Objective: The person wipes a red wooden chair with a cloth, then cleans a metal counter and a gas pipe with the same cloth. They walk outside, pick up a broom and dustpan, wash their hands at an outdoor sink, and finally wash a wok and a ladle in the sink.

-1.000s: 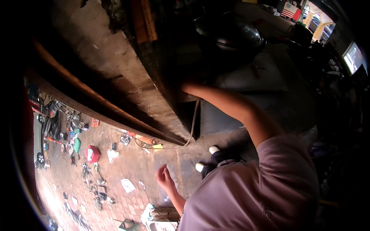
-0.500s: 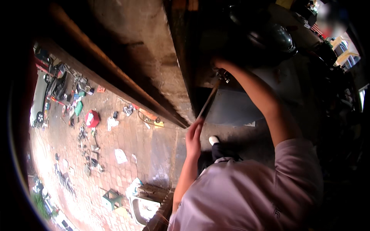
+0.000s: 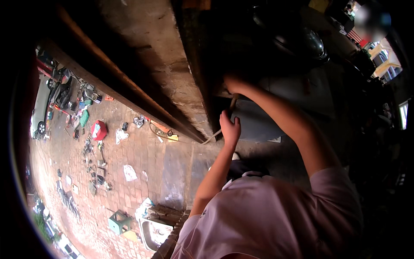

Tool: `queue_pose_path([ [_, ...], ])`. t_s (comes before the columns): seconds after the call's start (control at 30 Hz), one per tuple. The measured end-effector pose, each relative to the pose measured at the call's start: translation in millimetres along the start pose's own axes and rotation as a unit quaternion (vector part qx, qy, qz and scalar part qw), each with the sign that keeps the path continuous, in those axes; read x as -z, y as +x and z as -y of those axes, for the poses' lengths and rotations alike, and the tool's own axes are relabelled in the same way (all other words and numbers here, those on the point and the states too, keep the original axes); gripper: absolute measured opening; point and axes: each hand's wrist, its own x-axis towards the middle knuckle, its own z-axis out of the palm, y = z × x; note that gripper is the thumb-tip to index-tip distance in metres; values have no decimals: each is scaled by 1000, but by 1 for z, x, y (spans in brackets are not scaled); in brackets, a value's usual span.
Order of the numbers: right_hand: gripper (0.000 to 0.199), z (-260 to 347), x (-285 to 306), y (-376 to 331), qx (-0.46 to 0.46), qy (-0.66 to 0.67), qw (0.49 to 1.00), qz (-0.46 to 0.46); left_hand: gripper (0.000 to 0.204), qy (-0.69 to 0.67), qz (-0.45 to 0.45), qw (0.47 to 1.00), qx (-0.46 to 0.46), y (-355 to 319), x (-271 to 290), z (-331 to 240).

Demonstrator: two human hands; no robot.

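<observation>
My left hand [image 3: 231,128] is closed around a tan hose [image 3: 212,137] beside the lower end of the wall edge. The hose runs on up from it to my right hand [image 3: 234,84], which reaches into the dark corner by the wall. My right hand's fingers are bent and mostly lost in shadow; the upper end of the hose [image 3: 233,102] meets them. Below the hands stands a smooth grey panel [image 3: 256,123]. What lies just beyond my right fingers is too dark to make out.
At the left rises a brick wall [image 3: 159,34] with a wooden frame [image 3: 116,101]. Past it, on brick paving, lie a red container [image 3: 98,130], a green stool [image 3: 119,222], a metal sink [image 3: 154,234] and scattered parts. A dark rounded glossy thing [image 3: 317,45] is at the upper right.
My left hand has moved up and slightly right along the hose. My right hand has shifted a little left and down, and the metal fitting seen beside it is now hidden.
</observation>
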Motion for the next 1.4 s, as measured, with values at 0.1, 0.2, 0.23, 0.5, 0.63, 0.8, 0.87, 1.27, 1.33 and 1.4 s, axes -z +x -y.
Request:
queue_pose_path([
  [0.1, 17, 59, 77, -54, 54, 61, 997, 10, 43, 47, 19, 999, -18, -13, 22, -26],
  [0.2, 21, 60, 68, -76, 152, 307, 936, 78, 46, 33, 48, 997, -51, -18, 27, -53],
  [0.23, 23, 59, 62, -80, 182, 335, 920, 90, 47, 25, 63, 995, -67, -16, 30, -56],
  [0.5, 22, -54, 71, 48, 87, 314, 942, -83, 63, 68, 50, 996, 27, -29, 23, -60],
  [0.63, 24, -81, 6, 102, 78, 246, 945, -200, 64, 40, 54, 998, 22, -31, 15, -66],
  [0.8, 21, -9, -54, 70, -83, 317, 878, -350, 67, 31, 38, 999, 21, -36, 7, -68],
  [0.87, 18, 4, -72, 51, -48, 315, 872, -371, 69, 15, 32, 999, 26, -38, -1, -70],
  [1.27, 30, -4, 78, -28, 29, 499, 859, -107, 66, -9, -31, 997, 64, -37, -8, -47],
  [1.33, 32, -37, 94, 2, -10, 419, 905, -78, 66, -3, -21, 997, 73, -35, -7, -45],
  [1.4, 37, -48, 93, 20, 4, 245, 969, -11, 67, -3, -15, 997, 74, -32, -2, -41],
])
